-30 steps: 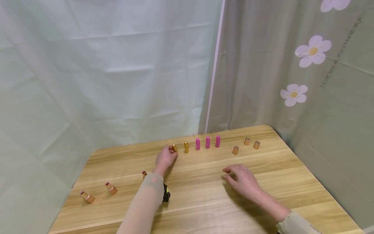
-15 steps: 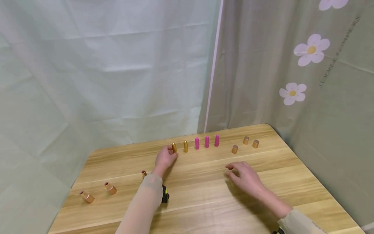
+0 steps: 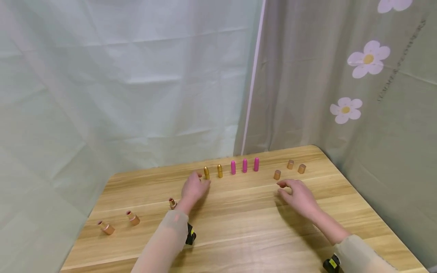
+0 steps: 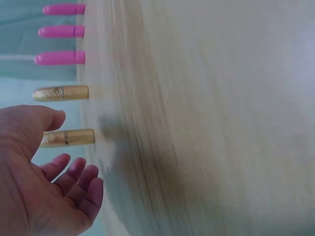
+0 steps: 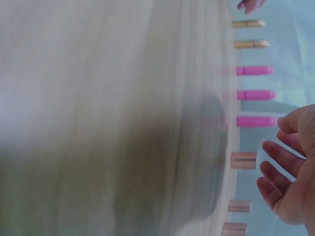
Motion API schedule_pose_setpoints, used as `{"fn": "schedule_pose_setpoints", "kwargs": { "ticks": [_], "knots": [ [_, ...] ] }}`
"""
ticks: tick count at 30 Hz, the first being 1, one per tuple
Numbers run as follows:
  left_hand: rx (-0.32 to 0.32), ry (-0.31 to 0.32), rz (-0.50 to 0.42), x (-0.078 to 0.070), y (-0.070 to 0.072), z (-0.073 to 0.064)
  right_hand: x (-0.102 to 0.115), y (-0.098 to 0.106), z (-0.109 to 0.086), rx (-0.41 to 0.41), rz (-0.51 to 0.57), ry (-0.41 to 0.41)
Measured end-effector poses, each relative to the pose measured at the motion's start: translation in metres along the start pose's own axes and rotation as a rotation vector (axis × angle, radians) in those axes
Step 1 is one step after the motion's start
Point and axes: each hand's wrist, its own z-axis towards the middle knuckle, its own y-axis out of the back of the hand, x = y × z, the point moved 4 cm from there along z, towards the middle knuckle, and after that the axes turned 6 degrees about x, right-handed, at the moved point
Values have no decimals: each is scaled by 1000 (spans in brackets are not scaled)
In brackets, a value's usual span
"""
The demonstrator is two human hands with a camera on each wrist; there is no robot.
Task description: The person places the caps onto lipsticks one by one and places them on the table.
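Two gold bullet-shaped tubes stand upright near the back edge of the table. My left hand (image 3: 194, 187) is beside the left gold tube (image 3: 206, 173), thumb and fingers apart around it; in the left wrist view that tube (image 4: 74, 137) shows in the gap, partly behind the thumb. The other gold tube (image 3: 220, 171) stands just to its right. My right hand (image 3: 299, 197) hovers over the table, fingers loosely bent with nothing between them. Nearest to it is a copper cap-like cylinder (image 3: 277, 174). Two more copper cylinders (image 3: 290, 164) stand behind it.
Three pink bullet-shaped tubes (image 3: 244, 165) stand in a row right of the gold ones. At left, two copper lipstick bases (image 3: 133, 218) stand uncapped; a third base (image 3: 172, 203) is partly hidden by my left forearm. Curtains hang behind the wooden table (image 3: 239, 216).
The left gold tube, tilted in my left fingers a second ago, now stands upright, and those fingers have drawn off it. My right hand has moved right and slightly away, towards the copper cylinders.
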Motion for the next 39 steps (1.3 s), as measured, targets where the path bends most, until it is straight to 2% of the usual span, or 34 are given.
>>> {"fn": "schedule_pose_setpoints", "kwargs": {
  "ticks": [7, 12, 25, 33, 39],
  "knots": [
    [-44, -112, 125, -15, 1, -15, -15, 13, 8, -4, 13, -38],
    [-48, -203, 146, -23, -1, -28, -22, 19, 13, -8, 6, -54],
    [18, -421, 205, -45, -2, -71, -30, 21, 26, -3, -6, -75],
    [62, -494, 222, -50, -9, -105, -34, 16, 32, 23, -16, -99],
    [90, -559, 301, -52, -23, -128, -35, 10, 36, 48, -1, -124]
  ]
}}
